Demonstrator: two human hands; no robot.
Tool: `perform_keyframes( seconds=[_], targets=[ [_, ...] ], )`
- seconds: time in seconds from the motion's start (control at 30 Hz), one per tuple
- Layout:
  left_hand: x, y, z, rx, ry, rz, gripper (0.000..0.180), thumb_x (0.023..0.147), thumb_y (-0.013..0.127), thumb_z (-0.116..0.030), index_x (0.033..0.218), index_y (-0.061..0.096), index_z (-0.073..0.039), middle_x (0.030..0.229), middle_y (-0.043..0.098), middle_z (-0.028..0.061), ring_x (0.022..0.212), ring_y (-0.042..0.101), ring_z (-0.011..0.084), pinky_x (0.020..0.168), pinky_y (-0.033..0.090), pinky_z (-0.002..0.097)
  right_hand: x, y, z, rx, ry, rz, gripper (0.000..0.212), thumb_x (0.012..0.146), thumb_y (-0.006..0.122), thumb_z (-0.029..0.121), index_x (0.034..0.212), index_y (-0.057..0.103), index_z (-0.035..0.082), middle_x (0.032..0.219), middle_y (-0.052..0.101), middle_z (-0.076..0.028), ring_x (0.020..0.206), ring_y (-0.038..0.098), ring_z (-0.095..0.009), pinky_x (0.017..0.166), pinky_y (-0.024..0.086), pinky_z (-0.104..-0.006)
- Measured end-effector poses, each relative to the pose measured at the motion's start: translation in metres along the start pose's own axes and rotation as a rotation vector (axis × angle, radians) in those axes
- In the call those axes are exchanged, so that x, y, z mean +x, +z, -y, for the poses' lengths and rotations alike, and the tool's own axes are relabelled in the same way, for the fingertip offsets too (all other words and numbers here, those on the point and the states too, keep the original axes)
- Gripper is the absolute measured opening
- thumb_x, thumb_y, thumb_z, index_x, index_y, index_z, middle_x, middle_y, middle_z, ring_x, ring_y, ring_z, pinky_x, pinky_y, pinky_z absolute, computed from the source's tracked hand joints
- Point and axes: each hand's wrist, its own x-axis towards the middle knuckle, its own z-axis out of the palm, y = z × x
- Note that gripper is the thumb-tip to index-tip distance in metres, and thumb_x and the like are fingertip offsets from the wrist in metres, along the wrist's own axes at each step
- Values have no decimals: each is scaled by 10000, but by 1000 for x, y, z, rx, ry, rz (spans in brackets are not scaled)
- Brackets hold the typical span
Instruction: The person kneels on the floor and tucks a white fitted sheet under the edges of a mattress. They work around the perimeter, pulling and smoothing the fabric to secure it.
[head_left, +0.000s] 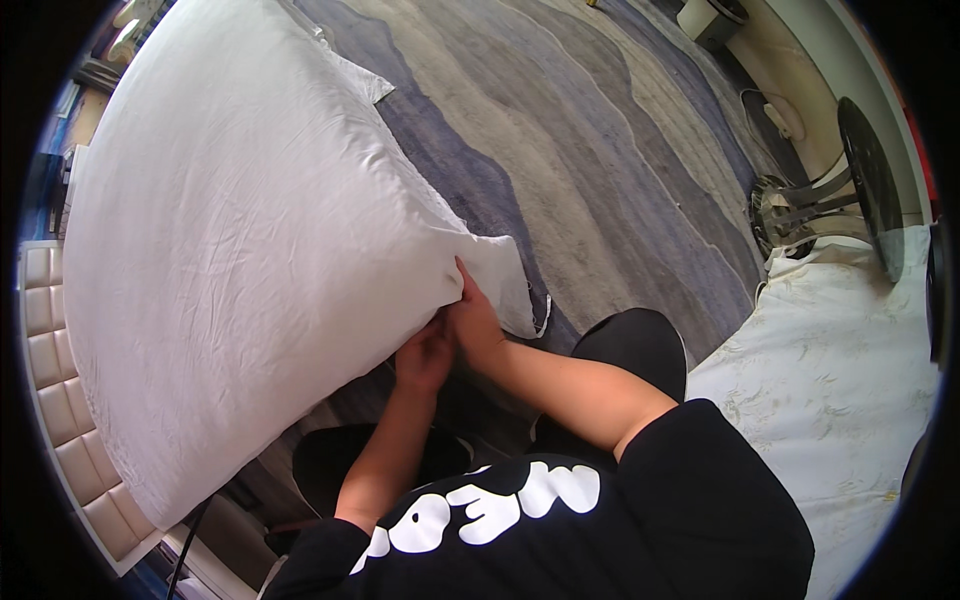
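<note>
Two bare hands meet in the head view at the near corner of a white sheet [250, 220], which covers a broad bed from the top of the view down to the lower left. The right hand [474, 318] is at the corner itself, one digit stretched upward against the cloth while the others are largely hidden; whether they pinch the fabric, I cannot tell. The left hand [425, 357] is just beside it, at the lower edge of the sheet, its fingers bent and partly out of sight underneath, so I cannot tell whether they are closed on anything. Faint creases run across the sheet, and beyond the right hand a loose flap [505, 280] hangs toward the floor, with a thin white strap [545, 316] by its end. A pale padded headboard [60, 350] stands along the left side. Grey, beige and bluish bands wave across the carpet [600, 150]. The person wears a black shirt [700, 500] with white print, and a dark-clad knee [635, 345] shows beside the right forearm. At the right lies a white patterned cloth [820, 340], near a round black stand [868, 180]
</note>
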Motion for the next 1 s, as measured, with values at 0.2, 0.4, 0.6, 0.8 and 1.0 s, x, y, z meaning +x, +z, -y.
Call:
perform_keyframes(
  seconds=[0.2,0.4,0.6,0.8,1.0],
  targets=[
    [-21,26,-4,-129,-24,49,576,796,421,186,1342,446,5,1419,434,153,1355,377,288,1147,312,403,32,-12,6,1025,412,387,490,987,370,353,1353,460,40,1287,568,-119,1150,551,-270,987,449,-352],
    [-30,28,-11,-141,-20,23,645,743,413,214,1350,441,-2,1435,421,154,1389,334,289,1159,290,403,64,20,-32,942,466,352,568,978,365,505,1326,494,75,1309,544,-107,1195,514,-280,1024,414,-405],
    [-28,21,-18,-28,50,30,689,709,429,229,1354,440,-11,1436,416,163,1376,348,305,1159,300,416,84,72,-58,978,485,193,564,976,369,503,1324,495,77,1308,545,-105,1194,514,-279,1023,415,-406],
    [-29,10,-28,-52,31,9,626,751,442,215,1332,466,-15,1393,465,151,1353,379,304,1151,318,420,92,93,-66,1012,500,155,561,974,373,501,1323,496,79,1307,545,-103,1194,514,-278,1021,415,-408],
    [-29,23,-26,-182,92,-104,413,898,465,64,1303,489,-13,1385,480,147,1321,414,305,1147,320,431,91,90,-66,997,526,155,558,972,377,498,1322,497,81,1305,545,-101,1194,514,-278,1020,416,-409]
  ],
)
